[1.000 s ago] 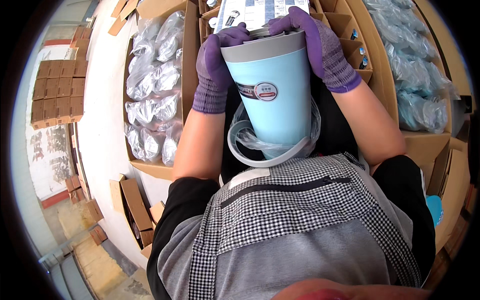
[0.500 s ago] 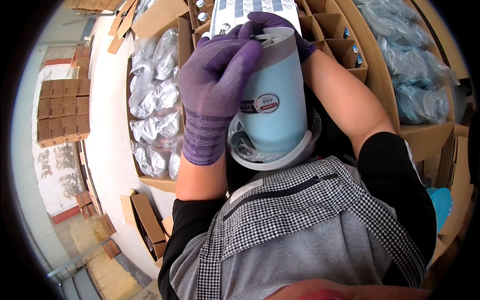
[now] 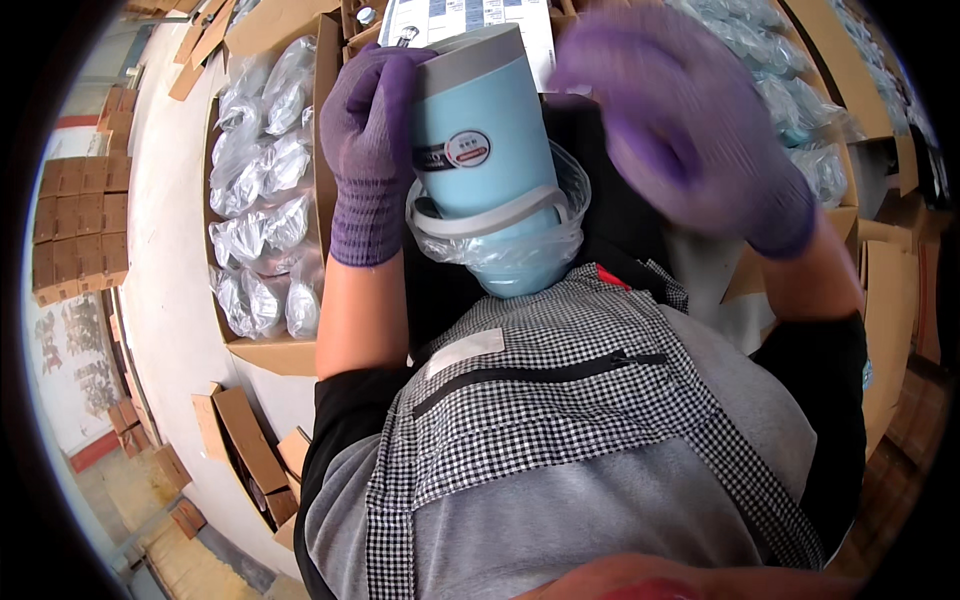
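Hidden, blurred and cut-off parts around the blue tumbler

The right hand [image 3: 690, 130] is smeared by motion blur, so its fingers cannot be told apart, nor whether it touches anything. The light-blue tumbler [image 3: 480, 150] has its base sunk in a clear plastic bag [image 3: 520, 250], and its far side is covered by the left hand [image 3: 372, 130], whose palm is out of sight. The label on the tumbler is too small to make out. A printed sheet [image 3: 470, 15] is cut off by the top edge. The bagged items in the cardboard box [image 3: 262, 352] are too blurred through plastic to identify.
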